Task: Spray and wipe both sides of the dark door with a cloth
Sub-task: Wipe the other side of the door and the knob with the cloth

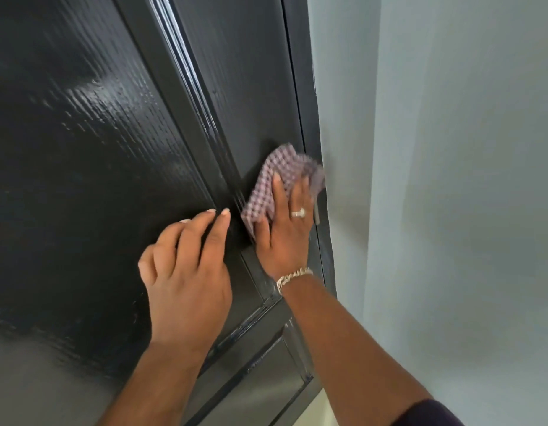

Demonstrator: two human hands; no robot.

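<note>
The dark door (91, 167) fills most of the view, panelled, glossy and grained, with a pale sheen across its large left panel. The cloth (274, 176), a small checked rag in purple and white, is flat against the door's narrow right panel, close to the door's right edge where it meets the grey wall (451, 179). The right hand (286, 229) presses it there with fingers spread and nearly straight, palm down on the lower half of the rag, so it pins the cloth rather than gripping it; a ring and a bracelet show on that hand and wrist. The left hand (190, 272) holds nothing: its fingers are loosely extended and the fingertips rest on the door just left of the raised moulding (202, 118) between the two panels, apparently steadying the door.

The step in hand looks like wiping the right panel. To do it well, the person would keep the palm flat so pressure spreads evenly, run the strokes along the grain, and work the cloth's edge into the moulding grooves and the panel corners (where dust tends to collect). The left hand's bracing should stop the door swinging away under pressure. No spray bottle is in view, and whether the panel is wet cannot be told. Care is needed near the door's right edge so the cloth does not smear the wall.
</note>
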